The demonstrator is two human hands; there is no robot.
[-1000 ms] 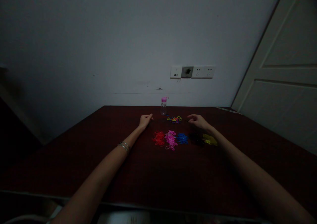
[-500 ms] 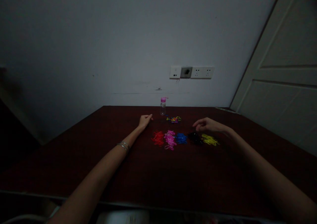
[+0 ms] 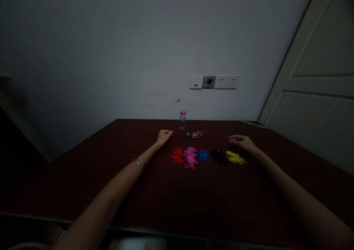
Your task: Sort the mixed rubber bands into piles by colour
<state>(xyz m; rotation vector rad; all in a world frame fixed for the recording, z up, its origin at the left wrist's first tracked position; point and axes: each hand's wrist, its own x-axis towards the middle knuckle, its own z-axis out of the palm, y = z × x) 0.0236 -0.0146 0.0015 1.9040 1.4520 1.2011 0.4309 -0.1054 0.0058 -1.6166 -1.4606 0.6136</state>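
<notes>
Five piles of what look like rubber bands lie in a row on the dark red table [image 3: 177, 198]: red bands [image 3: 177, 155], pink bands [image 3: 190, 158], blue bands [image 3: 203, 156], black bands [image 3: 219, 156] and yellow bands [image 3: 235, 157]. Behind them sits a smaller heap of mixed-colour bands [image 3: 195, 134]. My left hand [image 3: 165, 136] rests beyond and left of the red pile, fingers curled closed; whether anything is inside is hidden. Just past the yellow pile is my right hand [image 3: 241, 142], apart from the bands, fingers extended with nothing visible in them.
A clear bottle with a pink cap [image 3: 183, 120] stands behind the mixed heap, near the wall. Wall sockets [image 3: 215, 82] are above the table's back edge. A white panelled door [image 3: 312, 95] is at the right. The table's front edge [image 3: 155, 231] runs below my forearms.
My right hand has moved right, from above the black pile to behind the yellow one, uncovering the black bands. Its fingers have straightened. My left hand stays in place, still closed.
</notes>
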